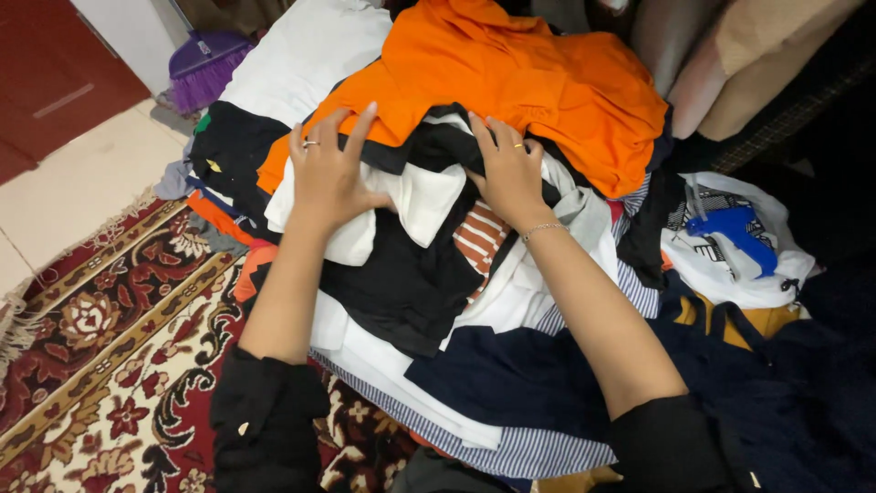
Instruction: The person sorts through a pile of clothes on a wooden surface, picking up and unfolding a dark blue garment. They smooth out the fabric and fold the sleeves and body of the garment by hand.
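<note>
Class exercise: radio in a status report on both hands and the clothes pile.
Left hand flat on white garment, fingers spread. Right hand pressing black garment under orange garment. Nothing gripped. Blue tool off to the right, clear.

Patterned red rug (100, 365), pale tiled floor (82, 183), purple broom (205, 68).

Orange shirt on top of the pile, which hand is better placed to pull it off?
Probably the left hand: its fingertips already lie on the orange shirt at its lower edge, while the right hand presses on black cloth below it.
</note>
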